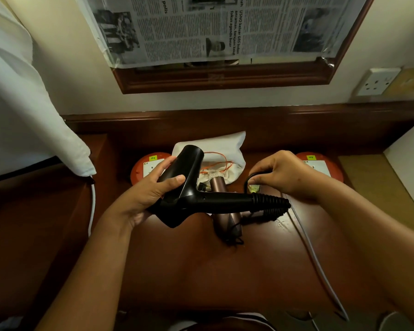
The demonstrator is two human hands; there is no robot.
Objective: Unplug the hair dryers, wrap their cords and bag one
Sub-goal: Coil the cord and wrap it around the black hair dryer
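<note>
My left hand [151, 187] grips the barrel of a black hair dryer [191, 187], held above the dark wooden desk [201, 271] with its handle pointing right. My right hand [282, 175] pinches the dryer's black cord [249, 179] in a loop just above the ribbed end of the handle. Under the black dryer lies a rose-gold hair dryer [227, 223] on the desk, partly hidden, with a dark cord beside it. A white drawstring bag [225, 151] with orange strings lies behind both, against the back of the desk.
Two round red bases with white sockets sit left [144, 170] and right [325, 168] of the bag. A wall socket [378, 82] is at upper right. A white box [411, 163] stands at right, white cloth [22, 115] hangs at left. A grey cable [320, 266] crosses the desk.
</note>
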